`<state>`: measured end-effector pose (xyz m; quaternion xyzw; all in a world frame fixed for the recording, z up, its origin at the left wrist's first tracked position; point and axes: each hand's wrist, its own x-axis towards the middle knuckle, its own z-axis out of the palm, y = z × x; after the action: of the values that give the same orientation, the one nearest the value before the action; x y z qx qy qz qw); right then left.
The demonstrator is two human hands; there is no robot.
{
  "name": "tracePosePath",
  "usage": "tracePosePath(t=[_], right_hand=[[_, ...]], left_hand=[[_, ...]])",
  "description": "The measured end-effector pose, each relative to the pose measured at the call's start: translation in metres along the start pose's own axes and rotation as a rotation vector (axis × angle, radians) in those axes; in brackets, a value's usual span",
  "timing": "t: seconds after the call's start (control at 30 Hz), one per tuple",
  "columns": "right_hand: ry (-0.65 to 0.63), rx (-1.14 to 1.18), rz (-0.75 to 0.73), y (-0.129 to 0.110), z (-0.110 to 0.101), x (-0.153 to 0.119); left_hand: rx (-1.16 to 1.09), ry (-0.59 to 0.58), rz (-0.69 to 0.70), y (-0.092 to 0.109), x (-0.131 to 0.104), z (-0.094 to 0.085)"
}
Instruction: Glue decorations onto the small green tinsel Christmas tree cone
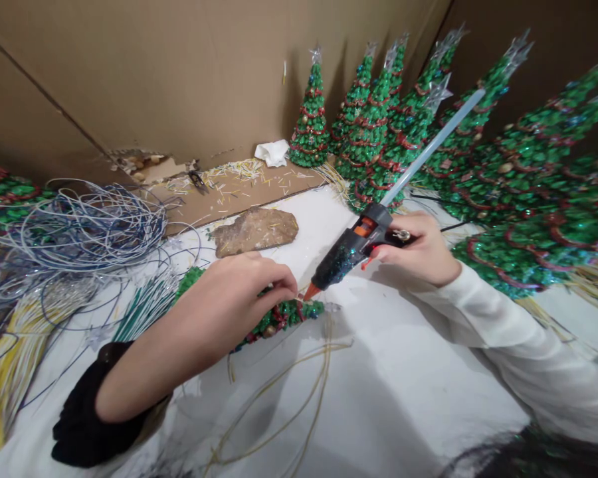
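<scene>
My right hand (421,249) is wrapped round the handle of a black hot glue gun (341,252), a long clear glue stick (433,147) jutting from its back. The gun's orange nozzle points down at a small green Christmas tree (284,317) with red garlands, lying on its side with its clear star to the right. Over this tree lies my left hand (259,282), thumb and finger pinched beside the nozzle tip. What they pinch is too small to make out, and the hand and forearm hide part of the tree. Thin yellowish wires (323,378) trail near its tip.
Several upright Christmas trees (309,119) crowd the back and right. On the left lie tangled wires (94,226) and a yellow-white wire bundle (34,338). Behind my hands are a brown glue-stained slab (256,231), cardboard (194,206) with wire clippings, pliers (198,180) and a crumpled tissue (272,153).
</scene>
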<state>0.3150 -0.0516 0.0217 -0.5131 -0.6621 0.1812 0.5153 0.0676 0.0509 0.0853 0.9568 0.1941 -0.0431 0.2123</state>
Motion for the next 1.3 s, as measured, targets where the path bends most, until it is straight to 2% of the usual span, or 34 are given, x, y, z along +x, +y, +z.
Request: tracePosePath(t=[0.17,0.5,1.0,1.3], right_hand=[[-0.002,0.004,-0.047,-0.0013,-0.0007,-0.0003],[-0.009,-0.027,-0.013,-0.0003,-0.0002,-0.0006],[-0.009,-0.013,-0.086,-0.0042,0.0026,0.001],[-0.024,-0.02,-0.045,-0.007,0.0024,0.0006]], left_hand=[[0.011,0.0,0.008,-0.0007,-0.0002,0.0008],[0.029,-0.011,0.01,-0.0009,0.0008,0.0011],[0.03,-0.011,0.009,-0.0007,0.0005,0.0015],[0.024,-0.017,0.006,0.0001,0.001,0.0009]])
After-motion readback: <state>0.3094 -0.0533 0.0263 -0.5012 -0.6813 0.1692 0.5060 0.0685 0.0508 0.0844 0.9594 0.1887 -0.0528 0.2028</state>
